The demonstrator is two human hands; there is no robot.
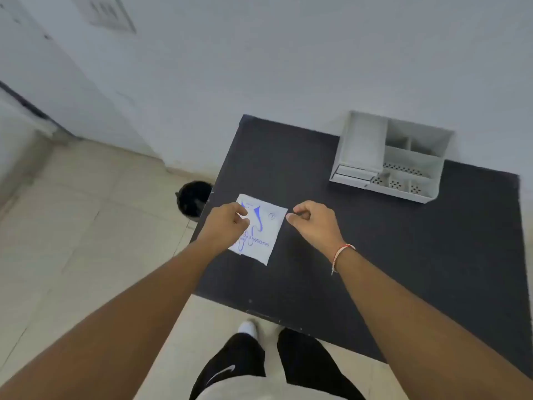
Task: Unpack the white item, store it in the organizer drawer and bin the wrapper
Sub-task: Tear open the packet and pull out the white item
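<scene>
so i'm standing at the near edge of the black tabletop (pixel 375 255) with both of my hands out over it. one white packet (pixel 261 226), printed in blue, is lying flat near the tabletop's left edge, sealed as far as i can tell. my left hand (pixel 223 226) is resting on the packet's left side, with thumb and forefinger closing together on its top left part, so i'm covering some of the print. my right hand (pixel 314 223) is sitting at the packet's top right corner, fingers curled in and thumb and forefinger pressing together right at that corner; whether they're truly pinching the paper or only touching it, i cannot tell. one thread band (pixel 341 254), red and white, is circling my right wrist.

one grey organizer (pixel 392 157) is standing at the far edge of the tabletop, toward the right, well apart from the packet. its open compartments are facing up and one shallow drawer (pixel 353 173) is showing at its lower left front. one black bin (pixel 191 199) is sitting on the tiled floor (pixel 86 226) just beside the tabletop's left edge, partly hidden behind it. nothing is lying between the packet and the organizer.
</scene>
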